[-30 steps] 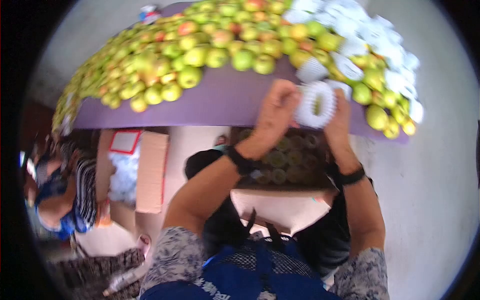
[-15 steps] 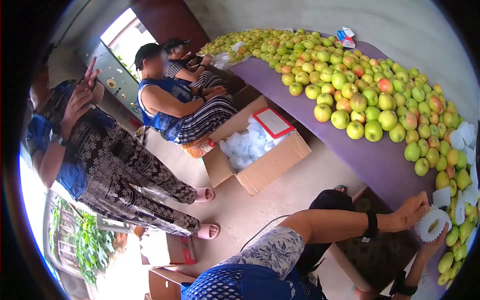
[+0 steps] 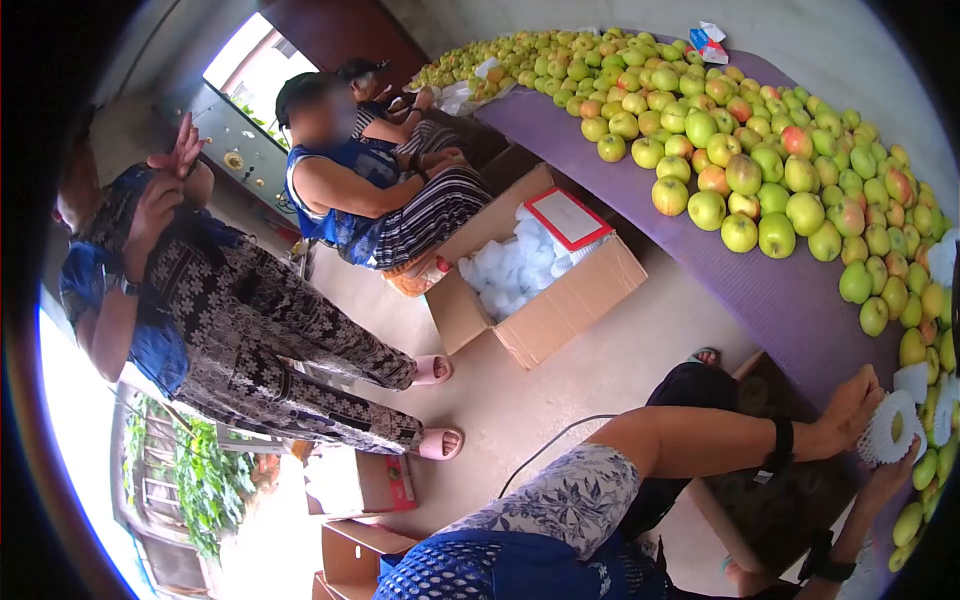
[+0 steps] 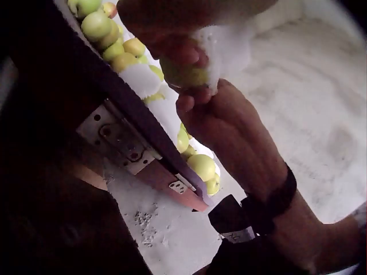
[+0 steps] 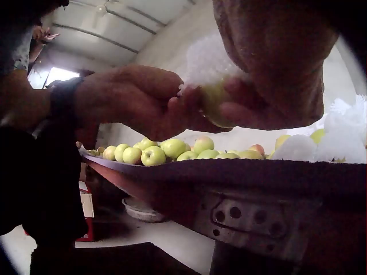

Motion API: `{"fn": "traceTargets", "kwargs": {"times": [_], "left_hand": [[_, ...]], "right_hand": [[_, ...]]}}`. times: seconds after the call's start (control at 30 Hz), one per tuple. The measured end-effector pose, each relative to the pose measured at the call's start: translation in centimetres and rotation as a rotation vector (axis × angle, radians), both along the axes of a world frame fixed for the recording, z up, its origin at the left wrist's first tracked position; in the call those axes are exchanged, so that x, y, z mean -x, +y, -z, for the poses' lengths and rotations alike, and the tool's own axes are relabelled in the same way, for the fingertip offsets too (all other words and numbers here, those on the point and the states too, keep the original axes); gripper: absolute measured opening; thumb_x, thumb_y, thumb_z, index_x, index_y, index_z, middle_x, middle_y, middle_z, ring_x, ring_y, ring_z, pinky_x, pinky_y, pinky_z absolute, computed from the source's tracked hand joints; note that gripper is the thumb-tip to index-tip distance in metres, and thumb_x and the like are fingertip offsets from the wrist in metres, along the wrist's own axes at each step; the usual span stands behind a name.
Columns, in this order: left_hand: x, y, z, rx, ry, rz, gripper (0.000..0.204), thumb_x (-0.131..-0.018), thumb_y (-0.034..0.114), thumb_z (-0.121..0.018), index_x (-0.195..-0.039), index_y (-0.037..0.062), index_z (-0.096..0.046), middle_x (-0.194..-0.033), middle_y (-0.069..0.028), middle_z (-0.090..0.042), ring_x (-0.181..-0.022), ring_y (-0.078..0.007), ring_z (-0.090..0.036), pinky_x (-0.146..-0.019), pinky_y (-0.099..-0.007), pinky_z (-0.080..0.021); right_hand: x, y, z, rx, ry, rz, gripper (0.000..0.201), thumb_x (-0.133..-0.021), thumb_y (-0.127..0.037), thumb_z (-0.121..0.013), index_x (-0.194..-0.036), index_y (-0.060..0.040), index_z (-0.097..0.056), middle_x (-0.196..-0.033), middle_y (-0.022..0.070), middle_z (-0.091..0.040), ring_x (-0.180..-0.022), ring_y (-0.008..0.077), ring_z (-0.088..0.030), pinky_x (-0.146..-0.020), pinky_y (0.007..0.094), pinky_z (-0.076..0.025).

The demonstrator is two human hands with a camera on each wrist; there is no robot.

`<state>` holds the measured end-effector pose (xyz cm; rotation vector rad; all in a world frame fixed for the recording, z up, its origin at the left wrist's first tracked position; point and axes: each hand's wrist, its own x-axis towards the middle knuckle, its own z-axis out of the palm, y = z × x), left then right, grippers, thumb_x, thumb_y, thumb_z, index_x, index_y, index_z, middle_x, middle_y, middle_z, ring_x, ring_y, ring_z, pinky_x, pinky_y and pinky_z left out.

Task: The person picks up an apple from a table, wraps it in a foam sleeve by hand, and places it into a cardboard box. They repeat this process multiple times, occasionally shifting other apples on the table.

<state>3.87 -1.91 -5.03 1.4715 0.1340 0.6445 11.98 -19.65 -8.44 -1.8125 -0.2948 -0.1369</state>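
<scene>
Over the table's front edge, both hands hold a yellow-green apple partly covered by a white foam net sleeve. My left hand pinches the sleeve's edge with curled fingers, as the right wrist view shows. My right hand grips the apple from the other side, fingers curled round it. In the left wrist view, the right hand lies below the apple and the left hand covers its top. Close beyond the hands are loose apples and more white foam sleeves.
A long heap of apples covers much of the purple-topped table. An open carton of white foam stands on the floor, two seated people beyond it. Another person stands at left. A dark box sits below my hands.
The head view has swung left, shifting the hands from its middle to the right edge. Both hands still hold the apple and its foam net sleeve.
</scene>
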Motion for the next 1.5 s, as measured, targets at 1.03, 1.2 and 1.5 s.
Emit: {"fn": "traceTargets", "kwargs": {"times": [1.03, 1.2, 1.5], "left_hand": [[1.2, 1.9, -2.7, 0.404, 0.062, 0.503, 0.035, -0.094, 0.035, -0.050, -0.099, 0.0006, -0.046, -0.077, -0.0110, -0.055, -0.050, -0.0145, -0.057, -0.036, -0.0260, -0.047], [0.2, 1.7, -1.8, 0.433, 0.035, 0.440, 0.032, -0.092, 0.032, -0.053, -0.099, 0.0032, -0.042, -0.079, -0.0105, -0.054, -0.051, -0.0149, -0.056, -0.034, -0.0273, -0.044], [0.2, 4.2, -3.0, 0.335, 0.085, 0.529, 0.032, -0.086, 0.031, -0.065, -0.094, 0.0016, -0.056, -0.080, -0.0079, -0.060, -0.065, -0.0178, -0.061, -0.047, -0.0317, -0.052]], "right_hand": [[-3.7, -5.0, 2.7, 0.167, -0.004, -0.088, 0.043, -0.098, -0.022, -0.038, -0.136, -0.0012, -0.040, -0.131, 0.0170, -0.047, -0.117, 0.0271, -0.050, -0.095, 0.0388, -0.045], [-4.3, -6.1, 3.4, 0.198, 0.226, -0.170, 0.041, -0.099, -0.021, -0.037, -0.135, -0.0020, -0.042, -0.125, 0.0150, -0.051, -0.112, 0.0251, -0.053, -0.091, 0.0362, -0.047], [1.1, 0.3, -2.7, -0.718, 0.485, -0.571, 0.052, -0.093, -0.029, -0.052, -0.134, 0.0004, -0.041, -0.132, 0.0172, -0.049, -0.119, 0.0326, -0.051, -0.098, 0.0462, -0.046]]}}
